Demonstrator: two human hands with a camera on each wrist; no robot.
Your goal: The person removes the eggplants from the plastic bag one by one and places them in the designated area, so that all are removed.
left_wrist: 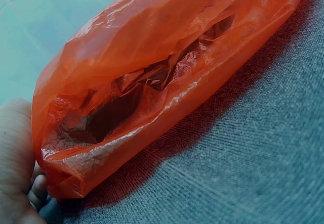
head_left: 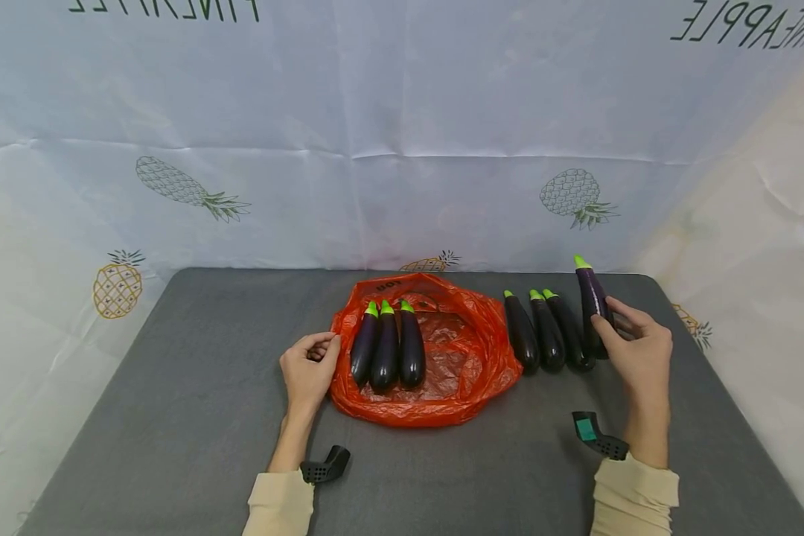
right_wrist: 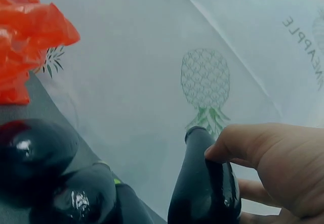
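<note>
A red plastic bag [head_left: 442, 408] lies spread with its mouth facing up, and three dark eggplants [head_left: 385, 350] rest side by side in its left part. My left hand [head_left: 310, 370] pinches the bag's left rim; in the left wrist view the thumb side [left_wrist: 15, 158] shows against the red film. My right hand [head_left: 639, 350] grips another eggplant [head_left: 589, 301] between thumb and fingers, its green stem end up, tilted above the table. In the right wrist view this eggplant [right_wrist: 200, 183] stands in front of the backdrop.
Three more eggplants [head_left: 548, 331] lie in a row between the bag and my right hand, the leftmost against the bag's edge. The grey table [head_left: 174, 417] ends at a white pineapple-print cloth [head_left: 388, 208] hanging behind it.
</note>
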